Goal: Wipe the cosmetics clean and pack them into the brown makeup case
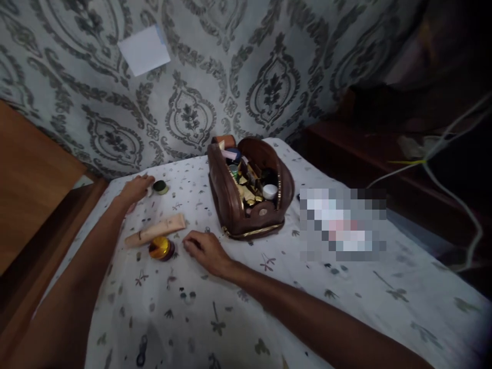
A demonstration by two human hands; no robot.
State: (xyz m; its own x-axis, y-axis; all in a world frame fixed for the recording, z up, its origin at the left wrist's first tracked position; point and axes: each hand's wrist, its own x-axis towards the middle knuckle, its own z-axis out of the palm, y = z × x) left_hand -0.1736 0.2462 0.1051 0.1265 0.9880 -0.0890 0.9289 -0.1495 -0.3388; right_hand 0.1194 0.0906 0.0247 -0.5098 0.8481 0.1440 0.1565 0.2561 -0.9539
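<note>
At the far left of the cloth, my left hand (135,190) is closed, its fingertips on a small pale thing that I cannot make out. Just right of it is a small round jar (161,187) with a dark green top. My right hand (206,252) rests on the cloth with its fingers curled in, and nothing shows in them. Left of that hand are a low round jar (160,248) with a shiny amber-yellow top and a peach squeeze tube (156,230) lying on its side. Beyond my right hand stands a brown toiletry bag (249,225), unzipped and full of small items.
White printed cloth (238,328) covers the surface, which meets a patterned wall (192,113) at the back. A blurred-out item (338,220) lies right of the bag. White cables (457,200) hang at the right, and a wooden panel (31,179) stands at the left.
</note>
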